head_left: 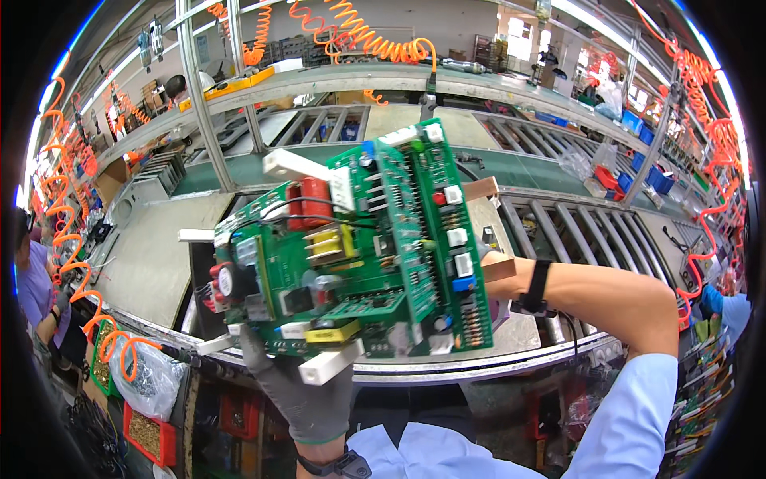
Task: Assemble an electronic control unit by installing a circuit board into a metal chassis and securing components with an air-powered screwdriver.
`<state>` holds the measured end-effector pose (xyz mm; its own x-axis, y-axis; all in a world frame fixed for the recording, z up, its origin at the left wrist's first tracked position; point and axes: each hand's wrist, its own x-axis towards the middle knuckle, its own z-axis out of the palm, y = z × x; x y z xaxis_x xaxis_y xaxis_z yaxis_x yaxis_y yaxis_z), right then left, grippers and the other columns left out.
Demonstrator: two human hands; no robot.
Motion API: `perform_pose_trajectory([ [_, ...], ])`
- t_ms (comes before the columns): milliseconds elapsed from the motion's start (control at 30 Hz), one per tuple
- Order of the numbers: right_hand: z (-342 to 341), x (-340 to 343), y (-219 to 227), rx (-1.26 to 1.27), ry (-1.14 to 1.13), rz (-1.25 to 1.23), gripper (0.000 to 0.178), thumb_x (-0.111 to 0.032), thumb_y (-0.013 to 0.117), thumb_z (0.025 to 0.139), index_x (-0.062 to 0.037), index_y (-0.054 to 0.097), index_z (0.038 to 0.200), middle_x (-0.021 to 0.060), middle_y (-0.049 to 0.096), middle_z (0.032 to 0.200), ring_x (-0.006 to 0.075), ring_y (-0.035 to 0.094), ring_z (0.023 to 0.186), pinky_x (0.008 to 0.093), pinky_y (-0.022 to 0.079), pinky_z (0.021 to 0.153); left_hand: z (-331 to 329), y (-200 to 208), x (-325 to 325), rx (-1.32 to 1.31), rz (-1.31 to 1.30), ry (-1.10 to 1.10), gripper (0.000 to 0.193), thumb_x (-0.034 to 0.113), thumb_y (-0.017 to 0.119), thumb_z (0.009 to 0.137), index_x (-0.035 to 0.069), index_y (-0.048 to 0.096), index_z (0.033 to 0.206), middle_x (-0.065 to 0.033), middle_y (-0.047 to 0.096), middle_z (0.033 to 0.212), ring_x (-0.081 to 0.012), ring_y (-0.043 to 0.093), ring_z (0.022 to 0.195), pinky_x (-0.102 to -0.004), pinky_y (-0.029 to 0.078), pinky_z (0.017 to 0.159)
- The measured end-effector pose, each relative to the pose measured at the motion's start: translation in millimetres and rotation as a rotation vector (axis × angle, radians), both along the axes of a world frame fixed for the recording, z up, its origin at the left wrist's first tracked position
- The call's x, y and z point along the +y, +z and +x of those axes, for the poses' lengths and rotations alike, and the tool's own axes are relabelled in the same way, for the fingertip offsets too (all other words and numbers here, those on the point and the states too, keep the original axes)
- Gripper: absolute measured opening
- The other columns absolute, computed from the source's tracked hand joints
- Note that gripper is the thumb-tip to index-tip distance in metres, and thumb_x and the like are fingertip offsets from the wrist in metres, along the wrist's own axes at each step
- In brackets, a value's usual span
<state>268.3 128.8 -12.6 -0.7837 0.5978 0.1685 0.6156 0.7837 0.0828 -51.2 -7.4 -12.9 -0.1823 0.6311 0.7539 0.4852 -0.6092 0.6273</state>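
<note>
A large green circuit board (359, 263), crowded with components, is held up and tilted above the workbench. It carries red and yellow parts, black wires and a smaller upright green board (405, 239). Several white and brown posts jut from its edges. My left hand (307, 391), in a grey glove, grips the lower left edge, with its thumb on the near side. Behind the right edge, my right hand (511, 289) holds the board from the back. Its fingers are hidden by the board; the wrist and forearm show.
Metal rollers (566, 239) run along the bench at right, and a pale panel (152, 247) lies at left. Red bin (149, 435) and plastic bag (148, 383) hold small parts at lower left. Orange coiled hoses (375, 36) hang overhead. A person in purple (44, 279) stands far left.
</note>
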Motion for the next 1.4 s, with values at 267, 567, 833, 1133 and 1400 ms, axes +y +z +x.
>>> perform_pose_trajectory([
  [267, 14, -13, 29, 1.167, -0.524, -0.371, 0.022, -0.015, 0.056, 0.101, -0.0032, 0.067, 0.116, 0.0064, 0.069, 0.081, 0.0124, 0.066, 0.073, 0.0286, 0.053, 0.067, 33, 26, 15, -1.534, -0.456, -0.752, 0.071, 0.064, 0.048, 0.1, 0.008, 0.05, 0.143, -0.0169, 0.064, 0.13, -0.0356, 0.07, 0.108, -0.0543, 0.066, 0.083],
  [567, 17, -18, -19, 2.274, -0.211, -0.437, 0.025, -0.016, 0.047, 0.11, 0.0066, 0.054, 0.121, 0.0005, 0.047, 0.072, 0.0144, 0.056, 0.067, 0.0408, 0.051, 0.106, 53, 31, 26, -1.346, -0.483, -0.65, 0.074, 0.065, 0.051, 0.098, 0.006, 0.051, 0.141, -0.0182, 0.065, 0.127, -0.0353, 0.071, 0.105, -0.0514, 0.067, 0.08],
  [833, 14, -26, -14, 2.344, -0.224, -0.412, 0.025, -0.016, 0.046, 0.11, 0.0073, 0.052, 0.118, 0.0017, 0.045, 0.072, 0.015, 0.053, 0.066, 0.0435, 0.052, 0.105, 57, 28, 35, -1.234, -0.551, -0.573, 0.073, 0.064, 0.053, 0.098, 0.006, 0.052, 0.141, -0.0174, 0.065, 0.127, -0.0328, 0.07, 0.106, -0.051, 0.066, 0.077],
  [1133, 14, -24, -17, 2.395, -0.189, -0.439, 0.025, -0.016, 0.048, 0.11, 0.0076, 0.051, 0.118, 0.0012, 0.042, 0.07, 0.0154, 0.052, 0.065, 0.0444, 0.052, 0.104, 52, 29, 48, -1.212, -0.595, -0.615, 0.075, 0.064, 0.061, 0.094, 0.007, 0.052, 0.141, -0.0148, 0.06, 0.133, -0.0328, 0.063, 0.117, -0.0544, 0.058, 0.091],
  [1400, 16, -24, -20, 2.438, -0.141, -0.481, 0.027, -0.017, 0.05, 0.109, 0.0074, 0.051, 0.12, 0.0015, 0.043, 0.071, 0.0167, 0.054, 0.068, 0.0389, 0.054, 0.09, 55, 40, 49, -1.206, -0.583, -0.537, 0.069, 0.065, 0.057, 0.095, 0.002, 0.061, 0.123, -0.0117, 0.069, 0.089, -0.0233, 0.069, 0.074, -0.0539, 0.066, 0.072],
])
